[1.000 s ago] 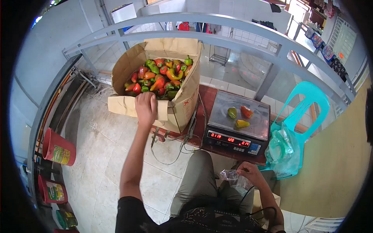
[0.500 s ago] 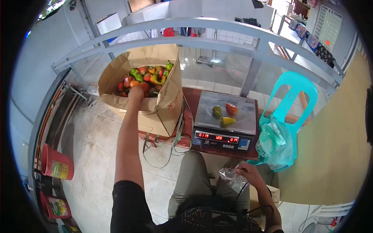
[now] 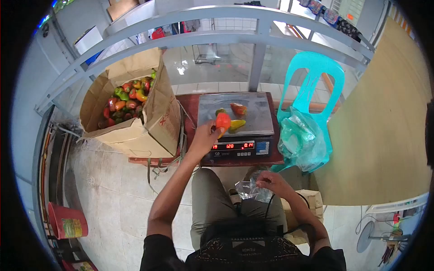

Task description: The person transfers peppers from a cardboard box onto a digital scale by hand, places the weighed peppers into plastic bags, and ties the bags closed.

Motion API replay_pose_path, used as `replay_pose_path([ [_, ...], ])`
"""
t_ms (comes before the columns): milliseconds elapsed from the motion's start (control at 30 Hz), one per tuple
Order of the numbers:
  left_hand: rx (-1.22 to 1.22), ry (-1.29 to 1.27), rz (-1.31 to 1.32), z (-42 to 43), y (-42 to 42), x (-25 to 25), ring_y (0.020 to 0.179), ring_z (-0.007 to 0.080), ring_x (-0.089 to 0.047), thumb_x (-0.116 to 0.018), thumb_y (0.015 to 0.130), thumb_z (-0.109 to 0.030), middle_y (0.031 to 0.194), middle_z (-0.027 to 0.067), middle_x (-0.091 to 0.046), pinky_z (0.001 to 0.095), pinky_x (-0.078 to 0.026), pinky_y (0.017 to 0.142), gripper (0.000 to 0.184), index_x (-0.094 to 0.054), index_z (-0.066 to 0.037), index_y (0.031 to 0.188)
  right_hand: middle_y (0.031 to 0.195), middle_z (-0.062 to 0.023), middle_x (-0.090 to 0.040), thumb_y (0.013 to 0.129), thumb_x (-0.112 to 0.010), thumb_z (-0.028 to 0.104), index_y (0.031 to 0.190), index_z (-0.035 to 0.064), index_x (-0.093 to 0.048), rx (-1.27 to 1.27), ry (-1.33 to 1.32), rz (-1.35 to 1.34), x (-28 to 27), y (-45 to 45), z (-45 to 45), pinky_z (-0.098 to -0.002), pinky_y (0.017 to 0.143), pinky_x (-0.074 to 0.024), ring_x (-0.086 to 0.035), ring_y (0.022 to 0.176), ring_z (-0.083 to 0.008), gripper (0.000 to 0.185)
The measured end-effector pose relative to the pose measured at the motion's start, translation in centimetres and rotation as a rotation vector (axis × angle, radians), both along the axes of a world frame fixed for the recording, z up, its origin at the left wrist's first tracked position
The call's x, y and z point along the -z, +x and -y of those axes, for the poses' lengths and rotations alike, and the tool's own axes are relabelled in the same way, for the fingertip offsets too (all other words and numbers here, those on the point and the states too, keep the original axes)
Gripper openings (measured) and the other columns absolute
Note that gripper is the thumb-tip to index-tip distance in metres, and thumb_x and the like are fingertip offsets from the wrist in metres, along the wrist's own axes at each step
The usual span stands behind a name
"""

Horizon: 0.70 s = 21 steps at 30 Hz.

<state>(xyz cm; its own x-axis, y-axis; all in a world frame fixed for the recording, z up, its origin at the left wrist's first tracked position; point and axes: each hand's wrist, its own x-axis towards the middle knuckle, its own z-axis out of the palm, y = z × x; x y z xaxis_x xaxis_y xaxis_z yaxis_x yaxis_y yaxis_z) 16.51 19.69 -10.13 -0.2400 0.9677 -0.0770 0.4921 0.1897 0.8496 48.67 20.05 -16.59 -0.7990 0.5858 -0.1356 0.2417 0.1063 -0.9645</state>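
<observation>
My left hand [image 3: 203, 139] is closed around a red bell pepper [image 3: 222, 120], held over the front left of the weighing scale's metal platter [image 3: 207, 106]. Something orange-yellow shows below that pepper; I cannot tell whether it is a second one. On the platter lie a partly hidden green pepper [image 3: 220, 111], a red pepper [image 3: 238, 109] and a yellow pepper [image 3: 238, 123]. Red digits glow on the scale's display [image 3: 230, 146], partly covered by my left hand. Over my lap, my right hand [image 3: 273, 183] pinches a clear plastic bag [image 3: 247, 189].
An open cardboard box [image 3: 160, 131] with many mixed peppers [image 3: 131, 94] stands on the left. The scale sits on a reddish-brown table [image 3: 189, 101]. To its right, a turquoise chair [image 3: 289, 67] holds plastic bags [image 3: 300, 135]. A metal railing [image 3: 217, 38] runs behind.
My left hand has come out of the box and moved right to the scale, bringing a red bell pepper. My right hand still holds the plastic bag. The view has shifted.
</observation>
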Motion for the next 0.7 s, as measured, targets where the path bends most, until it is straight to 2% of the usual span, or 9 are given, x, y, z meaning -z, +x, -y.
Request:
replay_pose_path([
  [67, -0.141, 0.166, -0.293, -3.4, -1.9, 9.1, 0.081, 0.0268, -0.064, -0.066, 0.088, -0.021, 0.091, 0.0147, -0.063, 0.0377, -0.049, 0.069, 0.026, -0.060, -0.002, 0.105, 0.078, 0.0001, -0.058, 0.092, -0.066, 0.024, 0.091, 0.0030, -0.063, -0.004, 0.005, 0.003, 0.2, 1.0, 0.1, -0.0267, 0.069, -0.0439, -0.053, 0.074, -0.0086, 0.021],
  [100, -0.211, 0.252, -0.441, -4.4, -2.4, 11.3, 0.080, 0.0324, -0.064, -0.069, 0.086, -0.022, 0.093, 0.0173, -0.061, 0.0415, -0.049, 0.069, 0.026, -0.060, -0.002, 0.100, 0.078, 0.0008, -0.057, 0.092, -0.066, 0.024, 0.092, 0.0034, -0.063, -0.005, 0.007, 0.001, 0.3, 1.3, 0.1, -0.0264, 0.068, -0.0436, -0.052, 0.074, -0.0082, 0.020],
  [200, -0.219, 0.291, -0.514, -6.6, -0.8, 11.6, 0.089, 0.0364, -0.061, -0.068, 0.085, -0.020, 0.096, 0.0167, -0.058, 0.0458, -0.049, 0.075, 0.022, -0.058, -0.003, 0.096, 0.075, -0.0017, -0.052, 0.090, -0.068, 0.025, 0.085, 0.0021, -0.060, 0.031, -0.026, 0.009, 0.2, 2.1, 0.0, -0.0288, 0.063, -0.0396, -0.048, 0.070, -0.0106, 0.024],
  [300, -0.134, 0.281, -0.661, -9.1, 0.5, 7.9, 0.092, 0.0350, -0.061, -0.068, 0.083, -0.016, 0.101, 0.0138, -0.057, 0.0457, -0.050, 0.076, 0.021, -0.059, -0.005, 0.099, 0.076, -0.0019, -0.053, 0.090, -0.067, 0.025, 0.086, 0.0023, -0.061, 0.075, -0.089, 0.017, 1.5, 2.8, -0.2, -0.0289, 0.063, -0.0397, -0.048, 0.071, -0.0105, 0.024],
  [400, 0.058, 0.231, -0.857, -11.7, -0.5, 7.0, 0.095, 0.0343, -0.060, -0.068, 0.080, -0.011, 0.102, 0.0126, -0.056, 0.0451, -0.051, 0.079, 0.022, -0.060, -0.007, 0.100, 0.076, -0.0018, -0.052, 0.090, -0.067, 0.025, 0.087, 0.0023, -0.061, 0.084, -0.021, 0.039, 0.6, 2.9, -0.4, -0.0286, 0.063, -0.0397, -0.048, 0.070, -0.0104, 0.024],
  [500, 0.204, 0.300, -0.913, -13.4, -1.8, 8.0, 0.095, 0.0338, -0.061, -0.067, 0.078, -0.008, 0.105, 0.0135, -0.057, 0.0450, -0.051, 0.079, 0.028, -0.061, -0.006, 0.105, 0.075, -0.0015, -0.052, 0.090, -0.066, 0.025, 0.086, 0.0023, -0.061, 0.101, -0.010, 0.054, 0.0, 2.9, -0.4, -0.0283, 0.063, -0.0393, -0.047, 0.070, -0.0105, 0.024],
  [600, 0.102, 0.320, -0.729, -12.2, -0.9, 6.8, 0.100, 0.0304, -0.062, -0.067, 0.082, -0.010, 0.112, 0.0129, -0.057, 0.0421, -0.051, 0.079, 0.029, -0.060, -0.009, 0.110, 0.075, -0.0013, -0.051, 0.091, -0.065, 0.026, 0.086, 0.0024, -0.060, 0.080, 0.006, 0.017, 0.5, 2.8, -0.6, -0.0282, 0.063, -0.0392, -0.047, 0.071, -0.0103, 0.025],
  [700, 0.066, 0.233, -0.318, -7.8, 2.0, 3.2, 0.105, 0.0303, -0.061, -0.066, 0.086, -0.017, 0.120, 0.0134, -0.057, 0.0404, -0.049, 0.087, 0.029, -0.060, -0.007, 0.113, 0.074, -0.0013, -0.052, 0.091, -0.065, 0.027, 0.085, 0.0019, -0.059, 0.108, -0.069, -0.056, 1.0, 2.6, -0.5, -0.0288, 0.063, -0.0396, -0.048, 0.070, -0.0103, 0.026],
])
